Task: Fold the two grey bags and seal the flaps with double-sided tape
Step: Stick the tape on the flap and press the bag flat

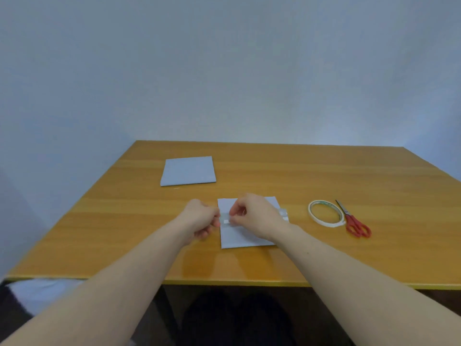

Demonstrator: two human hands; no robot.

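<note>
Honestly you're sitting in a pretty bare room, more plain office or small workroom than a lived-in home. Your wooden table (274, 171) fills the middle of the frame, pushed right up against a blank pale wall (224, 71) that takes the whole upper half. At center right you've got a tape roll (314, 216) and red-handled scissors (354, 222), so it's a simple desk-craft setup. Dark floor (224, 320) along the bottom edge.

wooden table (249, 166) | far grey bag (188, 171) | near grey bag (245, 237) | tape roll (324, 213) | red scissors (355, 223)
</note>
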